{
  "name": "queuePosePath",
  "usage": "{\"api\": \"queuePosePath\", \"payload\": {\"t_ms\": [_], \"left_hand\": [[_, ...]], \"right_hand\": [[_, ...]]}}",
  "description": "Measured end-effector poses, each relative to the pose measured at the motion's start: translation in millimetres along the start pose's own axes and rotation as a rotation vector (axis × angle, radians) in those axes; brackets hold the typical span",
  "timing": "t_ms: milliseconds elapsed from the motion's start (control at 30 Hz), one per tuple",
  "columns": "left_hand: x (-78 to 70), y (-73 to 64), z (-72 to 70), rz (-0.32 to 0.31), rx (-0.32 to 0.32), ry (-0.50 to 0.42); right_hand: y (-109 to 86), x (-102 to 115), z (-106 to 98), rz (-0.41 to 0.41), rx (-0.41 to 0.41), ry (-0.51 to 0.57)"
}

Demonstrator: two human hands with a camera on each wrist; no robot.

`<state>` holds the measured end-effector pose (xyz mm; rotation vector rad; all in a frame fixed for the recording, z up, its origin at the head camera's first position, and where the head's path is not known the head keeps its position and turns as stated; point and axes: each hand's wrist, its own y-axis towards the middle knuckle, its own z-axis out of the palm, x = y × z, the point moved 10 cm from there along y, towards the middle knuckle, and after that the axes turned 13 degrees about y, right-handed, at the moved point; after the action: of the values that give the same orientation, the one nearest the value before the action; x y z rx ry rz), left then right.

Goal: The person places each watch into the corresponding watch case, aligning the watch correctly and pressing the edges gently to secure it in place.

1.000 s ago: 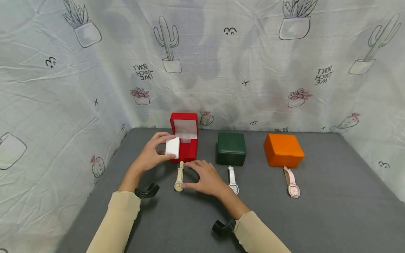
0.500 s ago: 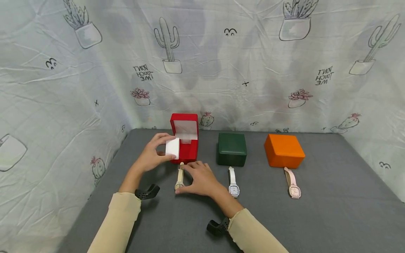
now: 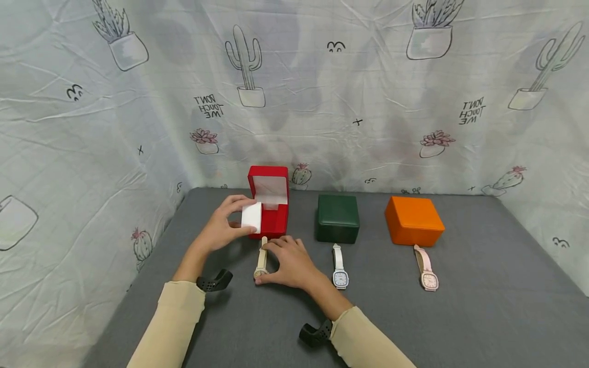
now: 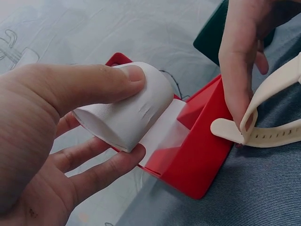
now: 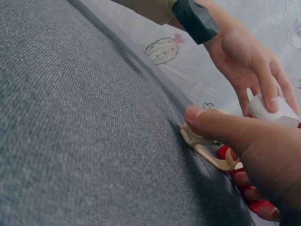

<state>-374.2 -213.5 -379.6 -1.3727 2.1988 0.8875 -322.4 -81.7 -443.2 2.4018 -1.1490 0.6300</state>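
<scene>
My left hand (image 3: 218, 225) holds a white watch cushion (image 3: 250, 219) between thumb and fingers, beside an open red watch box (image 3: 269, 171) with a white-lined lid. In the left wrist view the cushion (image 4: 146, 103) is a rounded, hollow pad with the thumb on top. In front of the box lies a cream wristwatch (image 3: 263, 260). My right hand (image 3: 291, 264) grips this watch lengthwise, thumb at the dial end and fingers at the strap end. In the right wrist view the thumb partly hides the dial of the cream wristwatch (image 5: 207, 153).
A closed green box (image 3: 338, 217) and a closed orange box (image 3: 414, 220) stand to the right. A white watch (image 3: 339, 268) and a pink watch (image 3: 425, 271) lie in front of them on the grey tabletop (image 3: 483, 276). A printed cloth (image 3: 322, 92) hangs behind.
My right hand has shifted slightly left and closed its thumb and fingers onto the cream wristwatch. My left hand keeps holding the cushion in the same place.
</scene>
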Motion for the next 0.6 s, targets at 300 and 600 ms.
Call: {"api": "queuePosePath", "payload": {"t_ms": [300,600], "left_hand": [[-0.7,-0.6,1.9,-0.006,0.012,0.026],[-0.8,-0.7,4.5,-0.010,0.022,0.040]], "right_hand": [[-1.6,-1.0,-6.8,-0.005,-0.050,0.118],[-1.1,-3.1,-16.7,0.007,-0.086,0.222]]}}
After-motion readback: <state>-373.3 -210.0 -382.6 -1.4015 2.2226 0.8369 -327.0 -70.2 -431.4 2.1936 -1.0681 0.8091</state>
